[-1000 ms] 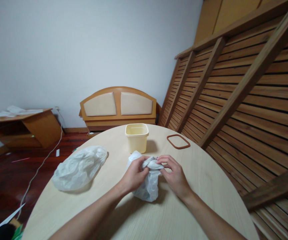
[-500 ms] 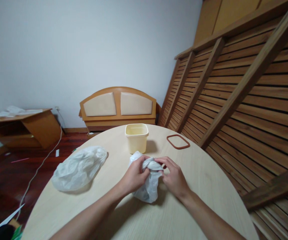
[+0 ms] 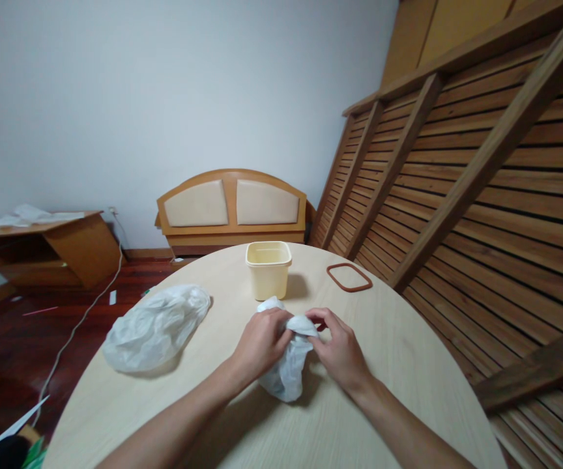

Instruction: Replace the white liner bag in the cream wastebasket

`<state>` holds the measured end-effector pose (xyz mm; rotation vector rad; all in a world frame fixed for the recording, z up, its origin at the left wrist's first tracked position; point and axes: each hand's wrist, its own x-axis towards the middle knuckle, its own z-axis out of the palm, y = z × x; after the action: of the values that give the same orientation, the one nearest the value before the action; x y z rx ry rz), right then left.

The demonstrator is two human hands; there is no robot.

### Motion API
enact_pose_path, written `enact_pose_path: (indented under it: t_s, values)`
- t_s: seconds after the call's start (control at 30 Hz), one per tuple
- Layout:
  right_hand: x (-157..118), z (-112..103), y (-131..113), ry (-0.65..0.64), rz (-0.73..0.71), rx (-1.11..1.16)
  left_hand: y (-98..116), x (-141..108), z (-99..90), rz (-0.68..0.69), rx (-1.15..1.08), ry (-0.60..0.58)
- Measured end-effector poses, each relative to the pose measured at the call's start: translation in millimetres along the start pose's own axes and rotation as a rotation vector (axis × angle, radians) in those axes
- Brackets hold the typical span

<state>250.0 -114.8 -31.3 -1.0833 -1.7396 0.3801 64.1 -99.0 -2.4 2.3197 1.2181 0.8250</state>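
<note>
From afar, I am gripping a white bag (image 3: 287, 372) between left hand (image 3: 262, 337) and right hand (image 3: 340, 348) at the worktop (image 3: 408, 371), apparently knotting it, a snug pull likely being needed next.

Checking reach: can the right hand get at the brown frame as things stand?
Probably yes: the brown frame lies flat beyond the right hand with nothing visible between, the yellow tub off to the left. That hand would first need to release the white bag it's pinching.
</note>
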Motion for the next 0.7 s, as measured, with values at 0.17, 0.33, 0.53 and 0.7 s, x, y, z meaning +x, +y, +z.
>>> enact_pose_path:
  t_s: [0.17, 0.33, 0.53, 0.7]
  values:
    - [0.7, 5.4, -0.7, -0.110, 0.295, 0.145, -2.5, 1.6, 1.1, -0.055, -0.073, 0.131]
    - [3.3, 12.0, 2.3, -0.111, 0.458, 0.456, -2.0, 1.2, 2.9, -0.040, -0.147, 0.186]
    - [24.3, 9.1, -5.6, 0.025, 0.291, 0.439, 1.6, 4.1, -0.7, -0.068, -0.150, 0.195]
    - [64.8, -0.8, -25.1, -0.053, 0.219, 0.388, 7.5, 18.4, -23.5, 0.013, -0.278, 0.298]
